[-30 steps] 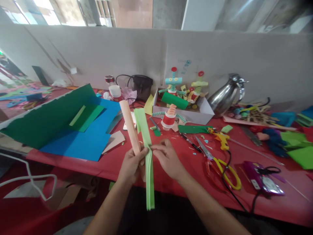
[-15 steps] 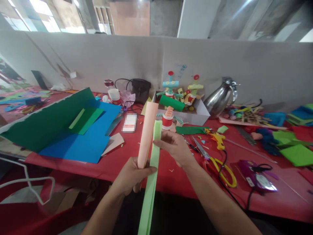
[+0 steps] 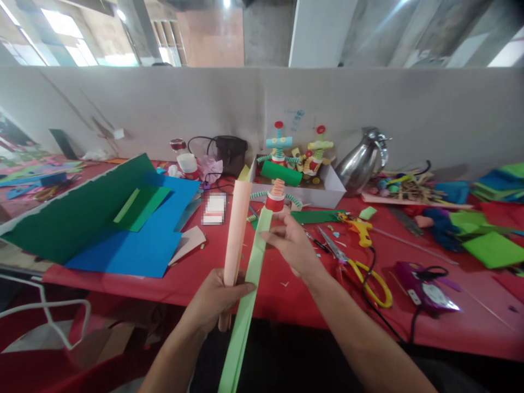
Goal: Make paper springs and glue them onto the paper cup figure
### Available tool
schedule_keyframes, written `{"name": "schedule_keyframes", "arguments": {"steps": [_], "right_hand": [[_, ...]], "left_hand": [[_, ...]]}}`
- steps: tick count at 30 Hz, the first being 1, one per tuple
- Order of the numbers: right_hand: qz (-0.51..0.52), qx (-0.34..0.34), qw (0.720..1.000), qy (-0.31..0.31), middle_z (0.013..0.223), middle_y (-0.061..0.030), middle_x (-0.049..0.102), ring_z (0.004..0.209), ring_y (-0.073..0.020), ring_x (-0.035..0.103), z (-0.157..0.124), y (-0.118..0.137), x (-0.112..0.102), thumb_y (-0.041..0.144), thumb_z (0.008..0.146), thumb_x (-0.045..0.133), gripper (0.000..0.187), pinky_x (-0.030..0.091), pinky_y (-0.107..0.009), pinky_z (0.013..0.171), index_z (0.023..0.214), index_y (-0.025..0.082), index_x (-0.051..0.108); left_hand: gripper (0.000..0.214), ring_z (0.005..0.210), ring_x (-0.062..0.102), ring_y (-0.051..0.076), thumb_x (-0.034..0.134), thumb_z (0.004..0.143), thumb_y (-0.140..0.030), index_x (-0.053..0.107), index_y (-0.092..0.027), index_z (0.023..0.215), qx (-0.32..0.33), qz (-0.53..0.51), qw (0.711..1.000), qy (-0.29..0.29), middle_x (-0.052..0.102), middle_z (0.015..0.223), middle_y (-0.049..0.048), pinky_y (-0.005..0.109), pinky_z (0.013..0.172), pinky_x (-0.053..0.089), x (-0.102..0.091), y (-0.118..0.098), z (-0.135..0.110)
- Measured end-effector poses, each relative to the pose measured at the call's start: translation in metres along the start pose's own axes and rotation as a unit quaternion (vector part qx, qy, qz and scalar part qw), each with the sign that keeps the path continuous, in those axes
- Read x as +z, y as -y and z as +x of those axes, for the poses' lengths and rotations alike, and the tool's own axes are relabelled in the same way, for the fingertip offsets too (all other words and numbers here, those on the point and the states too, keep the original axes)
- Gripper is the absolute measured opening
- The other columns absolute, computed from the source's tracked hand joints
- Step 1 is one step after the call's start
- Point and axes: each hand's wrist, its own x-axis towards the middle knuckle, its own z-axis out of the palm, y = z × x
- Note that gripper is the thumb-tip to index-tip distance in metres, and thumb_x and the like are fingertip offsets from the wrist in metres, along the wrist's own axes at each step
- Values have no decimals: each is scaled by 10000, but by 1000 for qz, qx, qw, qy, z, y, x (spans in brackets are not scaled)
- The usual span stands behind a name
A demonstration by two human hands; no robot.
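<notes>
Currently L grip (image 3: 213, 300) closed round peach ppr roll (image 3: 237, 232) & flat green strips (image 3: 244, 314), R grip (image 3: 295, 245) pinching latter

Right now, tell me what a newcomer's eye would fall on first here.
Probably the tall peach paper roll, held near the centre in the left hand, with pale green paper strips slanting beside it, pinched near the top by the right hand. Next might come the big blue sheet at the left and the shiny steel jug right of the pale box.
</notes>
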Motion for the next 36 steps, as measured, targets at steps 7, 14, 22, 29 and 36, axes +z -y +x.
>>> {"name": "schedule_keyframes", "arguments": {"steps": [7, 14, 22, 29, 36], "right_hand": [[20, 16, 999, 37, 916, -36, 695, 863, -204, 685, 1, -10, 3, 386, 810, 651, 458, 573, -376, 776, 1209, 222, 498], [-86, 127, 974, 170, 874, -47, 722, 782, -206, 702, -24, -41, 6, 393, 683, 806, 559, 553, -354, 724, 1160, 194, 592], [-45, 146, 977, 147, 701, -17, 708, 582, -151, 668, 10, -50, -3, 382, 664, 775, 305, 518, -276, 597, 852, 163, 678], [-44, 60, 993, 88, 730, 17, 683, 431, -76, 521, 31, -62, -15, 416, 731, 699, 266, 411, -218, 455, 828, 190, 596], [-115, 17, 986, 120, 658, 64, 563, 435, -82, 470, 18, -81, -9, 410, 883, 526, 211, 377, -223, 477, 964, 222, 577]], "left_hand": [[262, 239, 339, 77, 784, 678, -372, 666, -144, 727, 7, 7, 998, -65, 347, 375, -92, 196, 237, 272, 7, -7, 10], [266, 358, 352, 27, 848, 577, -245, 640, -131, 698, 166, -151, 948, -224, 406, 429, -84, 145, 326, 266, -1, -25, 55], [386, 379, 333, 5, 892, 502, -215, 575, -139, 711, 175, -220, 932, -230, 474, 539, -79, 160, 350, 250, -13, -33, 96], [88, 526, 500, 55, 677, 759, -139, 610, -129, 815, 171, -281, 932, -152, 654, 809, 57, 194, 515, 459, -17, -22, 86], [73, 777, 668, 109, 610, 837, -93, 646, -110, 776, 154, -321, 915, -188, 707, 929, 109, 206, 785, 552, -8, -11, 86]]}}
